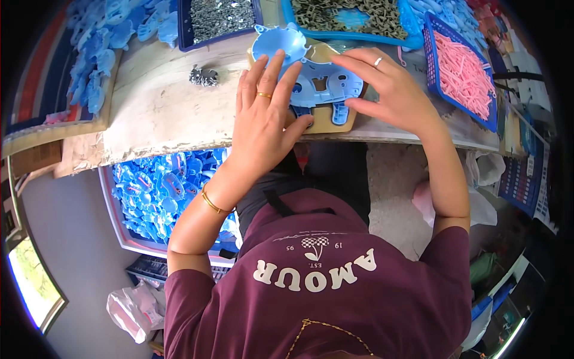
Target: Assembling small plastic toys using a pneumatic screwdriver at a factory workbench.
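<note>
A light-blue plastic toy shell [279, 45], with a round hollow part and a wider body, lies on a tan block [326, 119] at the table's front edge. My left hand [263, 110] rests over the shell's left side with its fingers stretched out. They cover part of the shell. At the shell's right edge is my right hand [397, 93], its thumb and fingers apart. Whether its fingertips press on the plastic is hard to tell. Two small blue foot-like pieces, one a lighter blue foot [339, 113], show at the block's near side.
A small pile of metal bits [204, 76] lies left of the block. Behind stand a dark-blue tray of silvery screws [221, 24] and a bright-blue tray of brownish parts [347, 15]. Pink sticks fill a blue basket [460, 75] at right. Below left is a crate of blue parts [161, 191].
</note>
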Motion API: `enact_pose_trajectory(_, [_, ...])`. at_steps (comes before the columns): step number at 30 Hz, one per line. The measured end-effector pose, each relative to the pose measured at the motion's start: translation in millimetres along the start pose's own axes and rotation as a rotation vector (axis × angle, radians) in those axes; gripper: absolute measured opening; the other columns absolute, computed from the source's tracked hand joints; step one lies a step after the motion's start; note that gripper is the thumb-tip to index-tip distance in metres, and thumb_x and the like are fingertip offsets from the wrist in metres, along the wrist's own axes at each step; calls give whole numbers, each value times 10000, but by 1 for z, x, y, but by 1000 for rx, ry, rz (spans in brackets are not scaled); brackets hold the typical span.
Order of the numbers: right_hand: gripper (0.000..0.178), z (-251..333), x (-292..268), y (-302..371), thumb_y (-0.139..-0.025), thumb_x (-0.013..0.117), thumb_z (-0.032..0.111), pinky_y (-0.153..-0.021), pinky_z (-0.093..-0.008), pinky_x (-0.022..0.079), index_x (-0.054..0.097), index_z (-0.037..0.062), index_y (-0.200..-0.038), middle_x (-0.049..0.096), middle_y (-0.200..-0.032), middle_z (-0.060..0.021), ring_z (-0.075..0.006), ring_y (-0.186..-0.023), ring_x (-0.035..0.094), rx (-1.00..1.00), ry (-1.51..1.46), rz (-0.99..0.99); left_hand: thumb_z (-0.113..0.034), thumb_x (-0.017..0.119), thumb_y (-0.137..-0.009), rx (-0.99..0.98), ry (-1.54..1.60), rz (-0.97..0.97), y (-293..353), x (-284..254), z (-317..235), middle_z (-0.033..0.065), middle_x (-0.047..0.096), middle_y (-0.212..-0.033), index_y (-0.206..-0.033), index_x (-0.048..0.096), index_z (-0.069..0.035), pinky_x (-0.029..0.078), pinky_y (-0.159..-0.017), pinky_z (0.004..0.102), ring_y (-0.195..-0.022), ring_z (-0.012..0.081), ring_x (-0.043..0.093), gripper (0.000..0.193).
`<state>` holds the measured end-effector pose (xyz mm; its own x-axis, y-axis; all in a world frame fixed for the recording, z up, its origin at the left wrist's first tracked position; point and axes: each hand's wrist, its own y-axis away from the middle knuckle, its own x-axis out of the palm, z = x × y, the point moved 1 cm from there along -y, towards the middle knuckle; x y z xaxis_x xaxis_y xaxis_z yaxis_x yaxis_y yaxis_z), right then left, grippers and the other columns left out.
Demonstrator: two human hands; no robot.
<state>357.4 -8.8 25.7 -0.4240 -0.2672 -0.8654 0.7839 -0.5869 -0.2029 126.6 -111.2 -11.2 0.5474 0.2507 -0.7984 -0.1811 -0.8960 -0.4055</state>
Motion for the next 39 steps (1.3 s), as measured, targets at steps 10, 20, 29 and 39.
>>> enact_pose_trajectory(10, [633,-5,-1,2,-730,831,161,-965,-392,507,633,80,-1326,630,-1264,-115,-296,-1126,619,-137,61,-131,-224,826,-768,-15,-4,44,1,-2,-6,155,341,-1595,-1493,434,-116,266,-1185,516,-1462,402,291,831])
enact_pose_trajectory(20, [641,-9,4,9,-746,844,205,-977,-393,512,631,71,-1335,633,-1276,-122,-310,-1158,611,-145,2,-113,-292,803,-792,16,15,-38,0,-3,-9,160,362,-1573,-1474,468,-114,272,-1166,581,-1439,406,317,781])
enact_pose_trajectory(29, [638,-14,9,8,-731,849,195,-947,-399,518,643,72,-1322,644,-1257,-116,-308,-1122,617,-180,30,-165,-299,803,-796,22,-8,-28,-3,1,-10,166,361,-1571,-1466,474,-109,277,-1163,574,-1435,407,324,770])
enact_pose_trajectory(39, [626,-14,-4,7,-718,855,186,-913,-375,525,655,45,-1295,662,-1226,-119,-291,-1044,635,-174,68,-219,-246,833,-764,25,27,-72,2,-2,-3,184,360,-1565,-1453,459,-81,297,-1154,539,-1423,421,334,800])
